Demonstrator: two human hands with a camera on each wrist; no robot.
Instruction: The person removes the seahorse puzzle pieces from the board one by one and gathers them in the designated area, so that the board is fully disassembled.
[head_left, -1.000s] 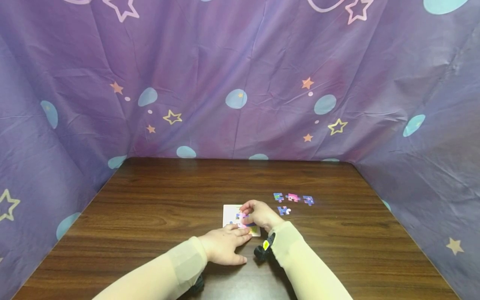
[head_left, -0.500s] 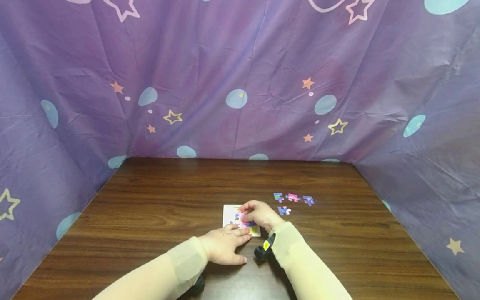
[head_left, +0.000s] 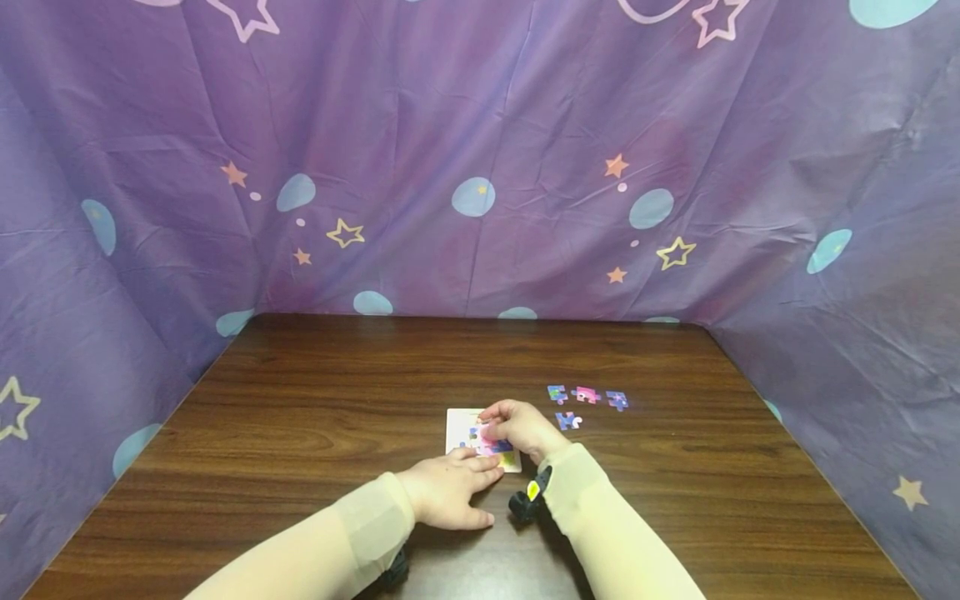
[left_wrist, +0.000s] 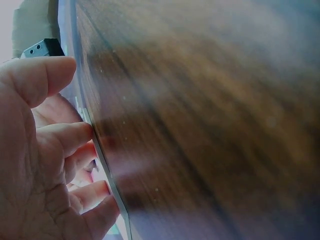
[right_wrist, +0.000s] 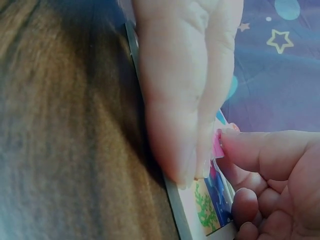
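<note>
While my left hand (head_left: 448, 493) rests flat, fingers relaxed, steadying the white square puzzle board (head_left: 459, 425) on the dark wooden table (head_left: 337, 400), my right hand (head_left: 521, 429) pinches a pink puzzle piece (right_wrist: 217, 145).

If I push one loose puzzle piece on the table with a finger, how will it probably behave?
A loose puzzle piece looks thin and flat, so it would probably slide rather than roll or tip. The wooden table looks smooth, so it may skid easily. Being so low, it is likely hard to pinch up.
</note>
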